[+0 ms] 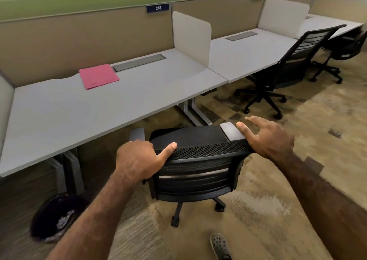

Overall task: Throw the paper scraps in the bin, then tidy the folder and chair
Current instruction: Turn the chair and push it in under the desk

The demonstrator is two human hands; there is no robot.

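Observation:
A black mesh office chair [194, 168] stands in front of me, its seat just short of the grey desk's [83, 113] front edge. My left hand [139, 158] grips the left end of the chair's top rail, thumb lying along it. My right hand [268, 138] rests its palm on the right end of the rail, fingers spread and lifted. A pink folder [98, 76] lies closed at the back of the desk, beside a grey cable hatch. A black bin [53, 218] with crumpled paper scraps inside sits on the floor under the desk's left end.
White divider panels [191, 39] separate the desk from the neighbouring desk on the right. Two more black chairs [288, 69] stand at the desks to the right. Carpeted floor lies open on my right, and my shoe [220, 246] shows at the bottom.

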